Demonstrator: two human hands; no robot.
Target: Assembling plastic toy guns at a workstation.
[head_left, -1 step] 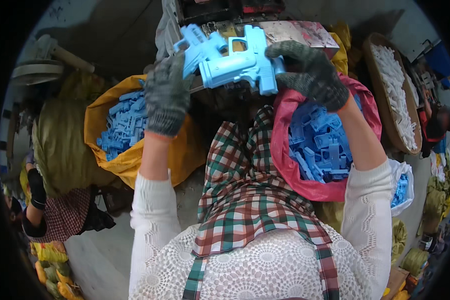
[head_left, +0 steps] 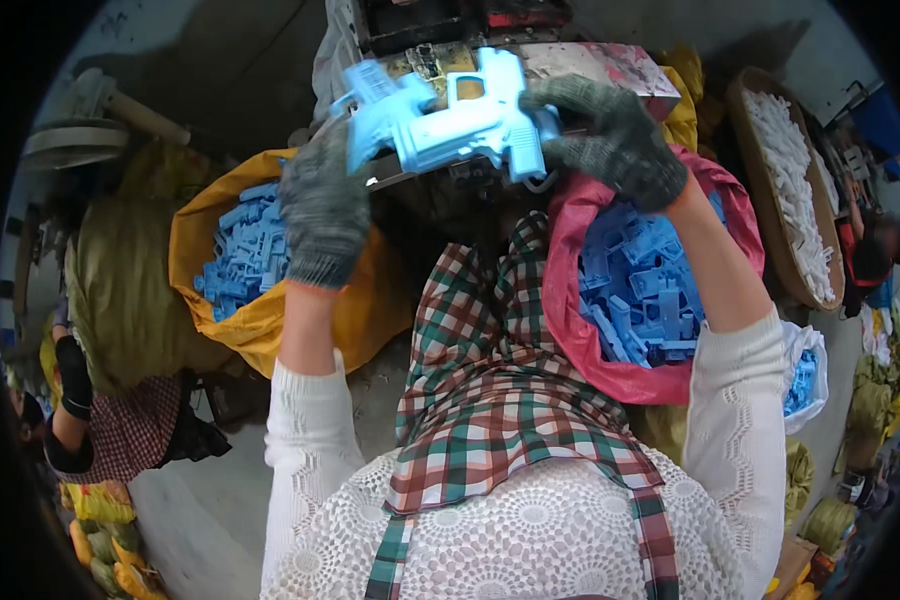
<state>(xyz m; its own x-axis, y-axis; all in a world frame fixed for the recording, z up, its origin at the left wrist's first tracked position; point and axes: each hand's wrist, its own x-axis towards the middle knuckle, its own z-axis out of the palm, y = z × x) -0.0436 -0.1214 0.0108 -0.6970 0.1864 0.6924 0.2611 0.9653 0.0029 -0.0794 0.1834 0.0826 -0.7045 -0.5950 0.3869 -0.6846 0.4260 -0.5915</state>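
Both my hands wear dark grey knit gloves and are raised in front of me at the top of the view. My left hand [head_left: 325,205] is closed on a light blue toy pistol [head_left: 378,98], whose lower part is hidden by the glove. Another light blue toy pistol [head_left: 513,105] lies across from it, with my right hand [head_left: 615,145] closed around its right end. The two pistols overlap in the picture; whether they touch, I cannot tell. Below them, a yellow sack [head_left: 192,285] on the left and a pink sack [head_left: 562,290] on the right hold many blue toy pistol pieces.
Behind the pistols stands a dark, paint-stained machine or bench [head_left: 440,60]. A long basket [head_left: 755,180] of white parts is at far right, near a small white bag [head_left: 815,390] of blue pieces. A green sack [head_left: 120,290] and another person's arm [head_left: 73,380] are at left.
Both pistols have shifted slightly to the left. My left hand has moved a little down and left, and my right hand slightly left; both keep their hold.
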